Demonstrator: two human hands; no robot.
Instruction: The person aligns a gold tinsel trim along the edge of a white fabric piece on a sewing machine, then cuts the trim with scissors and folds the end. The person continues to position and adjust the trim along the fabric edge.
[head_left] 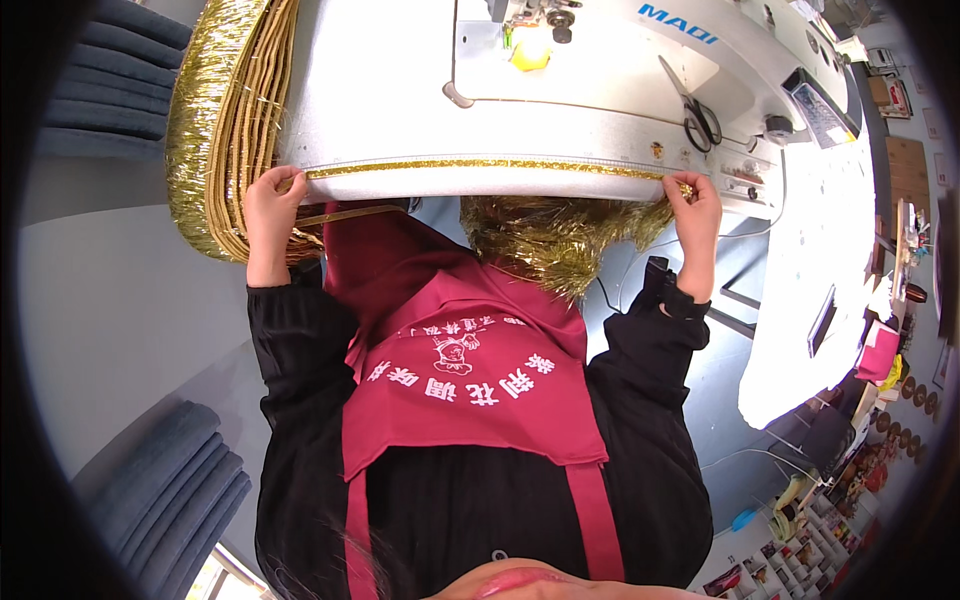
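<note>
A narrow glittery gold trim strip (480,164) lies stretched along the front edge of the white sewing machine table (380,110), beside ruler markings. My left hand (272,205) pinches its left end between thumb and fingers. At the other end, my right hand (695,210) is closed on the strip, with a bit of gold showing at the fingertips. Gold tinsel fringe (545,235) hangs below the table edge between my hands, above my red apron. Close by my left hand, a thick folded stack of gold fringe trim (240,120) drapes over the table's left end.
The sewing machine (690,35) stands at the far side, with a yellow object (530,52) near its needle area. Black-handled scissors (700,122) lie at the right. A cable runs beside my right hand. Stacked blue-grey cushions (120,85) are at the left.
</note>
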